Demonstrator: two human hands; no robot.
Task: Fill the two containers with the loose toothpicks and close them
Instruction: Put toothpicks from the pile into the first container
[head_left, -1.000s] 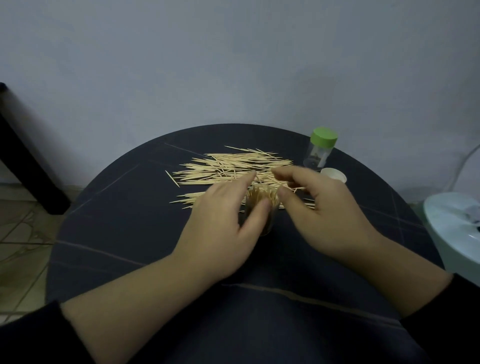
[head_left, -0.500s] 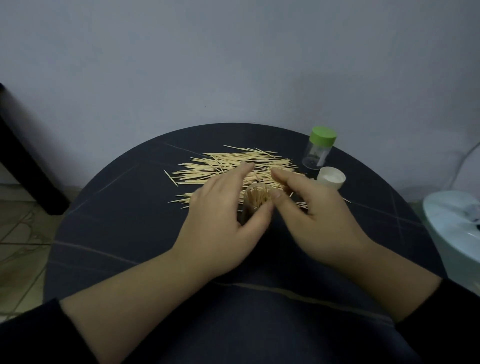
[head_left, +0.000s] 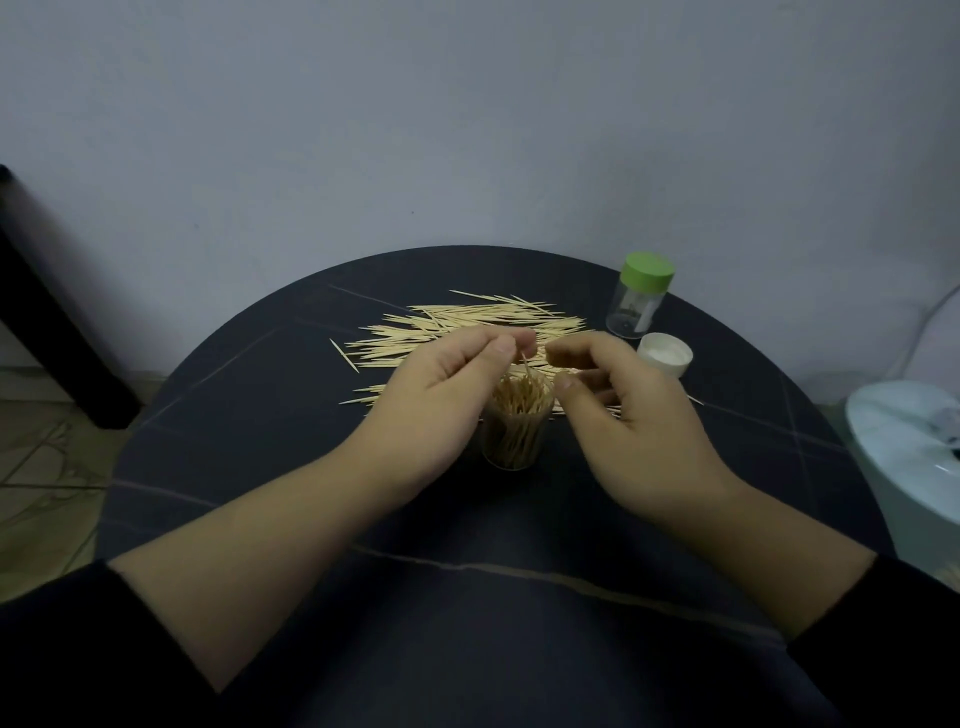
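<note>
Left fingers (head_left: 501, 347): pinched on one toothpick (head_left: 524, 364) above the open jar (head_left: 514, 431).
Right hand (head_left: 618, 410): fingers curled, loosely apart, holding nothing visible.
Jar: upright between the hands, packed with toothpicks.
Loose pile (head_left: 467, 332): on the bench (head_left: 234, 426) behind.
Green-lidded jar (head_left: 636, 301): far right, white cap (head_left: 665, 354) beside it.

I can read no text, label, brand, number or sign anywhere in my view. The clear container with the green lid (head_left: 640, 301) shows no printing that I can make out, and the white cap (head_left: 665, 354) beside it is plain. The open container (head_left: 516, 426) packed with toothpicks carries no marking I can see. The dark desk (head_left: 249, 415) has only faint pale lines across its surface, not writing.
</note>
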